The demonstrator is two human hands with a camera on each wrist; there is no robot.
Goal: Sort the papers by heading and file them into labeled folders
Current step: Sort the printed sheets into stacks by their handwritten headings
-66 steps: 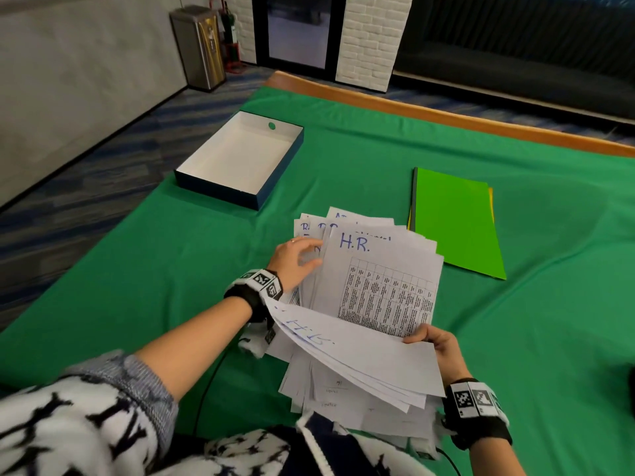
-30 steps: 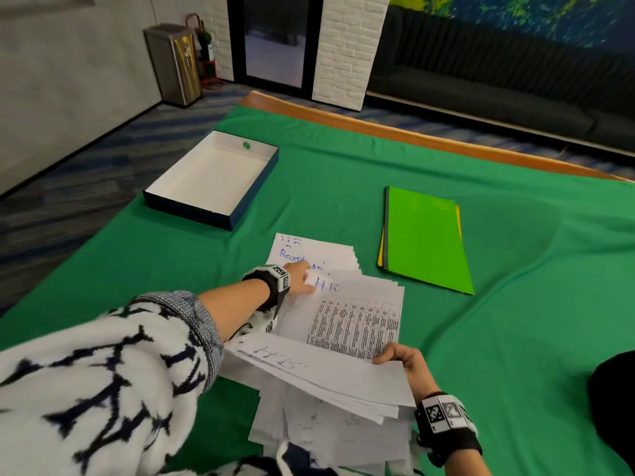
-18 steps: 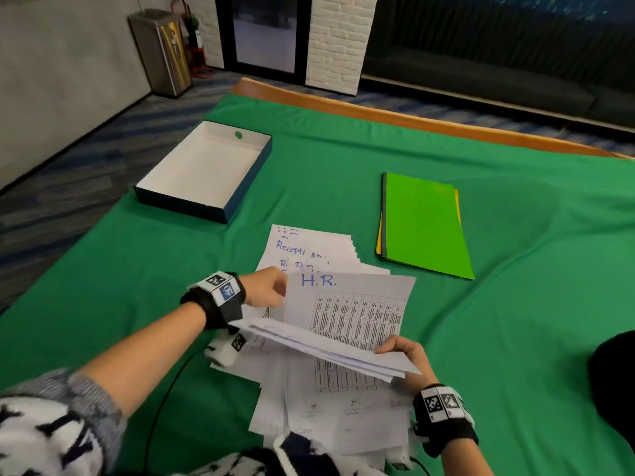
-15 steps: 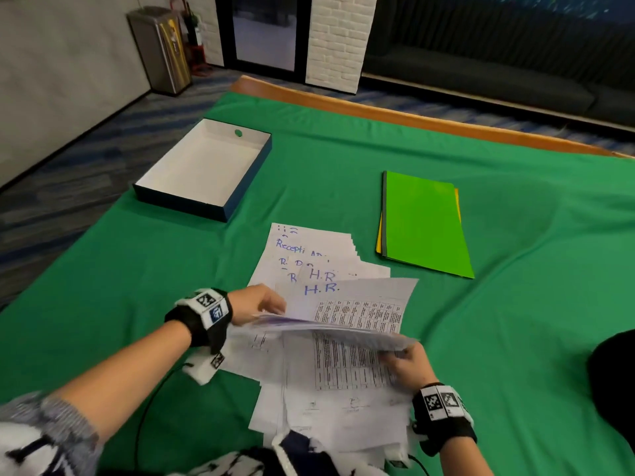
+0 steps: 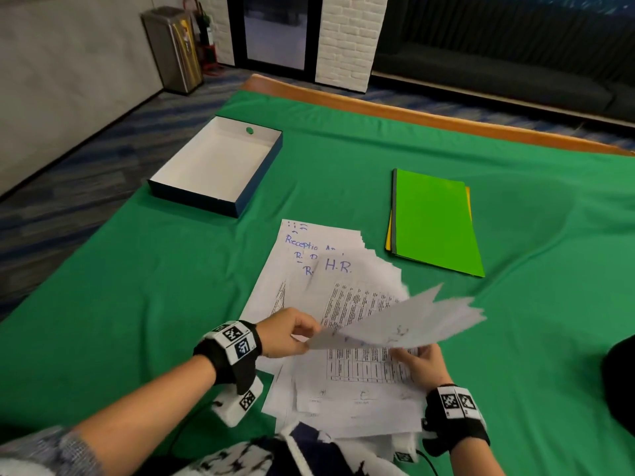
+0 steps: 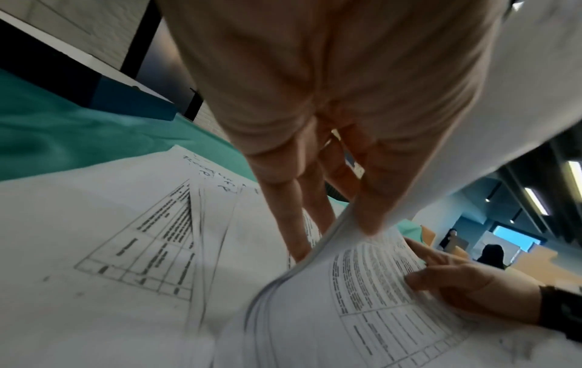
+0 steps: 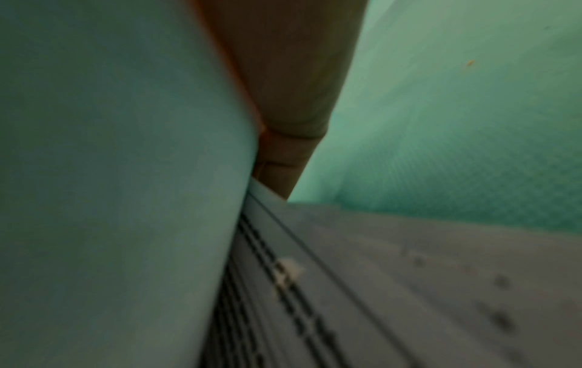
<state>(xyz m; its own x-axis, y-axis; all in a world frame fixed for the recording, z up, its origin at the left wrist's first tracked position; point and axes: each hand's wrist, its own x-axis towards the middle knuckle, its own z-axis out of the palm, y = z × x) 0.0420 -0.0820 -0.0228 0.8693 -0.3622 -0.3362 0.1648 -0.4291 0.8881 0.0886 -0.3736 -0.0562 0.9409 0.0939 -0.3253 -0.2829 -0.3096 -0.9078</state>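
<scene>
Step (judged): sorting by heading; filing not begun, folders closed.
Left hand (image 5: 285, 333): fingers (image 6: 375, 199) pinch the near-left edge of a lifted sheaf (image 5: 398, 322); the wrist view shows fingertips curled round that edge.
Right hand (image 5: 421, 367): beneath the sheaf's near-right edge, fingers on the printed sheet below; whether it grips or only steadies, cannot tell. Right wrist view too blurred to help.
Sheaf: fanned, tilted up, long axis running from 8 toward 2 o'clock, clear of the bench (image 5: 171, 286).
H.R. sheet (image 5: 338, 269): flat on the bench at 12 o'clock from the left hand, overlapping the Reception pile (image 5: 302, 240) at its 11 o'clock.
Folders (image 5: 434, 221): 1 o'clock from the sheaf, well apart; long axis 12 to 6.
Nearer hand (judged): left for the sorted piles, right for the folders.
</scene>
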